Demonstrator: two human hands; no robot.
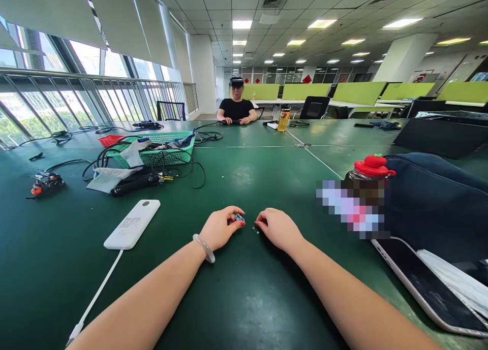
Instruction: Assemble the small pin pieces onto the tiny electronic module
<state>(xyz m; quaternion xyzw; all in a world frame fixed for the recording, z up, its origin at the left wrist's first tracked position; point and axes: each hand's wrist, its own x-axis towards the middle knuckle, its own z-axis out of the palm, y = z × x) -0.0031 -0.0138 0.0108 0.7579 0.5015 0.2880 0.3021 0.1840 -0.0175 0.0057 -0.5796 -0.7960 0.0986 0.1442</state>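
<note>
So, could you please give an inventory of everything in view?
Small part: 1, dark, in left hand
Tiny part: 1, dark, by right hand
Cabled device: 1, white, left
Gadget: 1, dark and orange, far left
Basket: 1, green, back left
Container: 1, red, by basket
Cables: several, mostly black, around basket
Jar: 1, red-lidded, right
Bag: 1, dark blue, right
Touchscreen device: 1, black, near right
Bottle: 1, yellow, far side
Table: 1, green, below hands
Person: 1, black top, opposite
Partitions: several, lime, background
Bracelet: 1, pale, left wrist
Hands: 2, bare, centre

Lime partitions (pixel 306 91) under ceiling lights (pixel 242 24).
</note>
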